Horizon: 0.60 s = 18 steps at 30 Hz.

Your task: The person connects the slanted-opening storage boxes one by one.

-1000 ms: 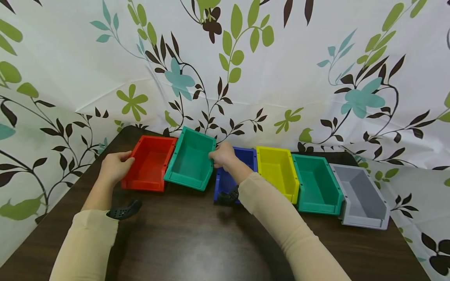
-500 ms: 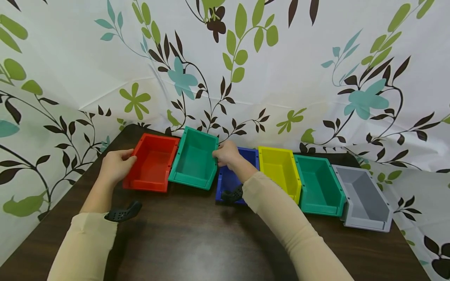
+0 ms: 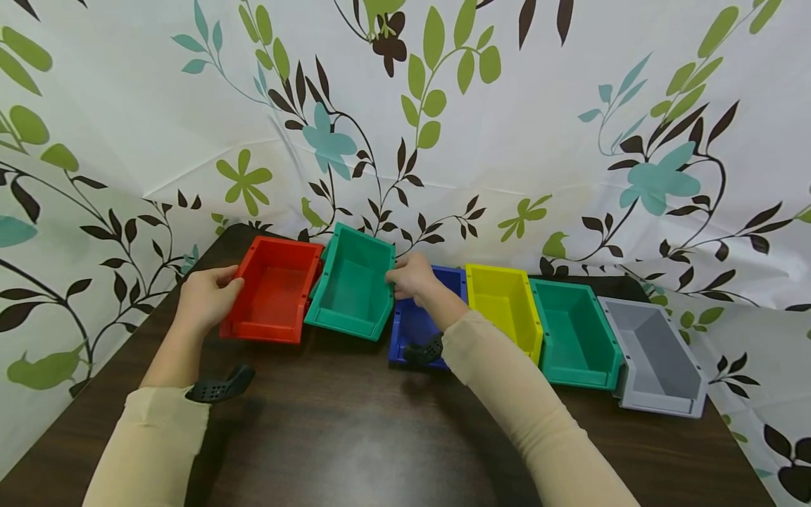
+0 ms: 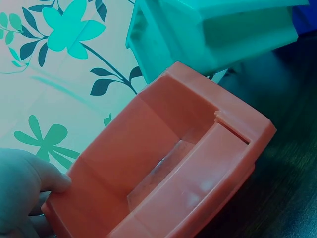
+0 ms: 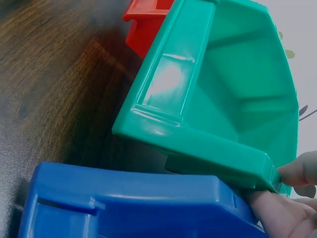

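Observation:
A red plastic storage bin (image 3: 274,299) is at the left end of a row of bins. My left hand (image 3: 205,299) pinches its left side wall, thumb on the inner face, as the left wrist view shows. Right beside it, a green storage bin (image 3: 353,282) sits at an angle and appears raised above the table. My right hand (image 3: 415,276) pinches that bin's right wall between thumb and fingers. Under my right wrist is a blue bin (image 3: 412,327), partly hidden; in the right wrist view the green bin (image 5: 228,94) overlaps its far side.
Further right stand a yellow bin (image 3: 500,299), a second green bin (image 3: 570,331) and a grey bin (image 3: 655,352), side by side. The dark wooden table (image 3: 342,429) extends toward me. A leaf-patterned cloth (image 3: 507,127) hangs behind it.
The red bin and the held green bin have both shifted slightly upward in the head view. The green bin's upper left corner now overlaps the red one's edge. Both hands keep their grip.

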Available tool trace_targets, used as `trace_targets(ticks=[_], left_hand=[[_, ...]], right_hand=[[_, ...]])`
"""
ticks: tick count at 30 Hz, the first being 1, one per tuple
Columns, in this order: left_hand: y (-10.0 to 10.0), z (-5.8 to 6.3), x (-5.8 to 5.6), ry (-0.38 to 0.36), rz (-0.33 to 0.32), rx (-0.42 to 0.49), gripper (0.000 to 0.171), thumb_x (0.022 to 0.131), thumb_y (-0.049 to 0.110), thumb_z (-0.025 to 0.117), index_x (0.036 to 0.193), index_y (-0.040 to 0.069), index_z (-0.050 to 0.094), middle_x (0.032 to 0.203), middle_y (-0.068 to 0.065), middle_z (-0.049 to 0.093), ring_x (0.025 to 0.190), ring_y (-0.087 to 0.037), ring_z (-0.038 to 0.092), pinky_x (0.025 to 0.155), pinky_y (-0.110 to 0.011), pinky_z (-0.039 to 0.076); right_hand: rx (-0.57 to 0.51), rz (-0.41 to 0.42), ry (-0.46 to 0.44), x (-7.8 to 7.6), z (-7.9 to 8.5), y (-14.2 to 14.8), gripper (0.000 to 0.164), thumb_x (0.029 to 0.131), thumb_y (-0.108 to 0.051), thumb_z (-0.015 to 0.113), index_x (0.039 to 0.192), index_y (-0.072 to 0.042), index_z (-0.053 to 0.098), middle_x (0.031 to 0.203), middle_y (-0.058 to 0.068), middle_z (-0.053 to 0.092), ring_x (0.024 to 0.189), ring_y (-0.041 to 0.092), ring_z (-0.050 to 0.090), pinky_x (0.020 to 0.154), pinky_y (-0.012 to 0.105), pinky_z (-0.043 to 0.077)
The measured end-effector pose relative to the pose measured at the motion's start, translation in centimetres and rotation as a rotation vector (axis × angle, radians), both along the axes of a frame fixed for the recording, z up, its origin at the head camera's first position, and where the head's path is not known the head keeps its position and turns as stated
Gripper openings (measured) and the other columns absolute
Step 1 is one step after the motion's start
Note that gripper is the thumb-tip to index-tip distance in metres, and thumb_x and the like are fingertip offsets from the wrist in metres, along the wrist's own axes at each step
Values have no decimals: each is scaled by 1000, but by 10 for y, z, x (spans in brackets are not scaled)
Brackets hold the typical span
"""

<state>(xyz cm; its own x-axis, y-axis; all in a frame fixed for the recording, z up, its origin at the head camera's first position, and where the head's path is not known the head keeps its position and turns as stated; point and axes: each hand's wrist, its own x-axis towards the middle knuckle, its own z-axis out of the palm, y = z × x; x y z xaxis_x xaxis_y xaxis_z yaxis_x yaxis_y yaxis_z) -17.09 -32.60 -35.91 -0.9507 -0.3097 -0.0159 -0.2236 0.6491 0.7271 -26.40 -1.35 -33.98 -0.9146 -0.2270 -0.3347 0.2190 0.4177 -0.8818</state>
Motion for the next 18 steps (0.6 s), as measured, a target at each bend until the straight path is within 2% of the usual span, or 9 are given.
trace_targets(ticks=[8,18], left_hand=[[3,-3,-1,27,-6,-19,48,98,21,42,136,-8,43,126,-36,52,101,-47,60,78,-52,51],[6,-8,-4,-9,-21,-12,47,99,21,42,137,-7,43,127,-35,51,101,-44,60,82,-52,51]], right_hand=[[4,5,16,1,0,2,50,87,-4,59,134,7,46,126,23,56,108,34,63,79,36,57],[45,9,57,2,1,1,44,86,-3,58,128,8,53,121,22,59,99,32,67,75,35,58]])
